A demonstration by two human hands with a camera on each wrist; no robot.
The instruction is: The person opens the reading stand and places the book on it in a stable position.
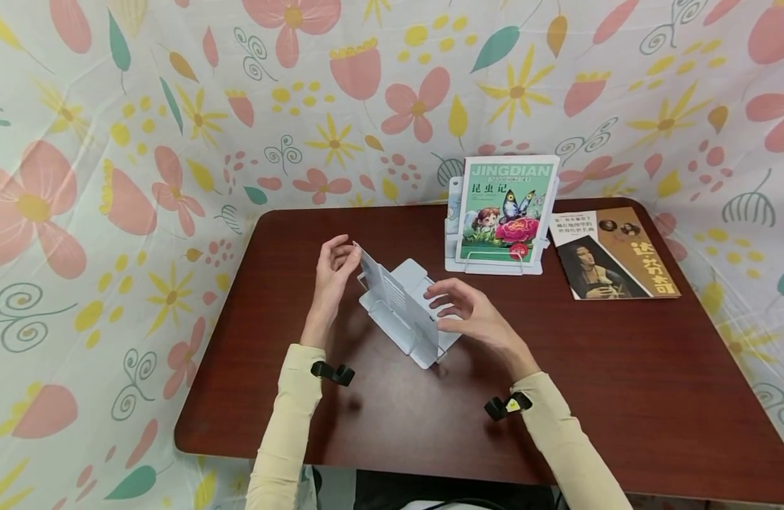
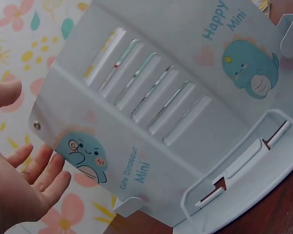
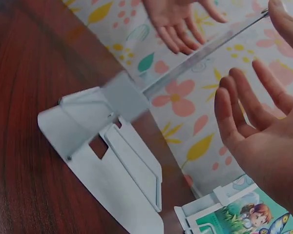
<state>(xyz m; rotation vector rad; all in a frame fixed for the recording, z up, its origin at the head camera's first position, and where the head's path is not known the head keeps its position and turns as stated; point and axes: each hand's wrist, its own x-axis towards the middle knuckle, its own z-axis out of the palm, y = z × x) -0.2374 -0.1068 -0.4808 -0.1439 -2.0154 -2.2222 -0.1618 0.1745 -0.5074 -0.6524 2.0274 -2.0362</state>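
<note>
A pale book stand (image 1: 401,304) with printed blue dinosaurs stands on the table, its slotted back panel (image 2: 151,97) raised from the base (image 3: 102,180). My left hand (image 1: 331,273) is at the panel's upper left corner. In the left wrist view, its relaxed fingers (image 2: 51,180) lie right at the panel's side edge, the thumb apart. On the other side, my right hand (image 1: 477,319) hovers over the base with loosely bent fingers. In the right wrist view, the right thumb (image 3: 285,22) overlaps the panel's top end, while the other fingers (image 3: 249,105) stay off it.
At the back, a second stand (image 1: 452,219) holds up a green picture book (image 1: 509,212). To its right, a brown and white book (image 1: 611,255) with a portrait cover lies flat on the dark wooden table (image 1: 621,397). A flower-patterned cloth (image 1: 417,64) hangs behind the table.
</note>
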